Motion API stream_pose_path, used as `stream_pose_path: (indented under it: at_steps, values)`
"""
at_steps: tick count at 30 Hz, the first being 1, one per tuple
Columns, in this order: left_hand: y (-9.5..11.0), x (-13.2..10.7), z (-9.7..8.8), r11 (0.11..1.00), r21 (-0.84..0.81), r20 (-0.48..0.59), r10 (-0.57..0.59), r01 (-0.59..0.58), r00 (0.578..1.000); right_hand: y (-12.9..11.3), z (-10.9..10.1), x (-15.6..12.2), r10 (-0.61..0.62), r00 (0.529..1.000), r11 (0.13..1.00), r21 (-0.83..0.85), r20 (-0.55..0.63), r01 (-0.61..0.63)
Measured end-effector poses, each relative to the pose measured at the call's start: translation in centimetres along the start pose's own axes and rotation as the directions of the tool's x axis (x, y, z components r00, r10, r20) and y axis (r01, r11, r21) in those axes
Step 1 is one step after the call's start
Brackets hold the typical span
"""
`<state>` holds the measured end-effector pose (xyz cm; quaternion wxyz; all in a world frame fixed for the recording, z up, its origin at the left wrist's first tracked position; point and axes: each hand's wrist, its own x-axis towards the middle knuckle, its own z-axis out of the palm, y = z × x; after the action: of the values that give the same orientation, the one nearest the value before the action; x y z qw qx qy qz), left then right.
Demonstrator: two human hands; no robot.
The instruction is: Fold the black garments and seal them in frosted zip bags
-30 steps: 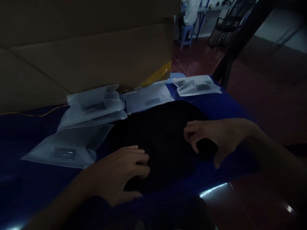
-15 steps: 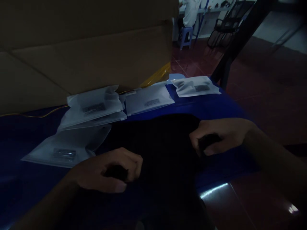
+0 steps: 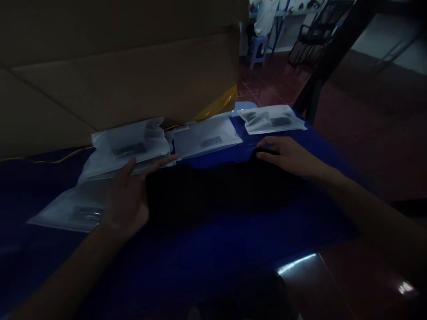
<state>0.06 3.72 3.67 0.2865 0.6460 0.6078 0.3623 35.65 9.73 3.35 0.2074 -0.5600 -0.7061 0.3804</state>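
A black cloth (image 3: pixel 213 189), perhaps a garment, lies across the blue table cover (image 3: pixel 216 249). It is so dark that its folds hardly show. At its left end is my left hand (image 3: pixel 128 198), fingers spread and the palm side against the cloth's edge. My right hand (image 3: pixel 278 153) pinches the cloth's far edge near its right end, between thumb and fingers. Just behind my left hand, frosted zip bags (image 3: pixel 130 142) with dark printed labels overlap one another.
A large cardboard box (image 3: pixel 133 84) stands along the back left. Two more spots hold frosted bags, a middle bag (image 3: pixel 208 138) and a right bag (image 3: pixel 273 120). A dark slanted post (image 3: pixel 333 58) rises at right. Far back, a person (image 3: pixel 265 18) sits on a blue stool (image 3: pixel 258 49).
The cloth's near part has been folded away from me, baring the table cover in front. My left hand has moved left and opened; my right hand has moved up to the far edge.
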Motion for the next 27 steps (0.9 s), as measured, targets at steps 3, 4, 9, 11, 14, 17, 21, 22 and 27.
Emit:
stream_pose_path:
  at_steps: [3, 4, 9, 11, 14, 17, 21, 22, 27]
  values:
    - [0.1, -0.3, 0.5, 0.997, 0.031, -0.023, 0.075, -0.075, 0.997, 0.6, 0.6, 0.2, -0.140, 0.988, 0.930, -0.351, -0.065, 0.109]
    - [0.0, -0.5, 0.6, 0.986, 0.106, -0.056, 0.137, -0.131, 0.989, 0.7, 0.9, 0.2, -0.182, 0.979, 0.882, -0.455, -0.086, 0.124]
    - [-0.8, -1.1, 1.0, 0.723, 0.539, -0.006, 0.516, -0.432, 0.856, 0.8, 2.2, -0.2, -0.452, 0.877, 0.664, -0.719, -0.165, 0.206]
    - [-1.0, -1.4, 1.4, 0.638, 0.563, 0.120, 0.566, -0.525, 0.816, 0.4, 2.8, -0.7, -0.557, 0.813, 0.619, -0.738, -0.171, 0.269]
    - [-1.2, -2.1, 2.1, 0.573, 0.539, 0.344, 0.519, -0.617, 0.782, -0.5, 4.0, -1.7, -0.687, 0.723, 0.567, -0.679, -0.077, 0.467]
    - [-1.7, -2.5, 2.7, 0.537, 0.504, 0.512, 0.445, -0.676, 0.735, -1.1, 5.3, -2.6, -0.716, 0.649, 0.457, -0.531, 0.258, 0.714]
    - [-2.4, -2.3, 2.8, 0.519, 0.499, 0.581, 0.393, -0.694, 0.713, -0.8, 6.3, -2.6, -0.613, 0.676, 0.489, -0.476, 0.409, 0.731]
    - [-2.5, -2.3, 2.8, 0.521, 0.502, 0.587, 0.381, -0.690, 0.714, -0.7, 6.3, -2.5, -0.598, 0.694, 0.504, -0.484, 0.402, 0.715]
    - [-2.5, -2.1, 2.4, 0.528, 0.504, 0.608, 0.345, -0.683, 0.715, 0.2, 5.4, -1.5, -0.574, 0.735, 0.552, -0.492, 0.362, 0.673]
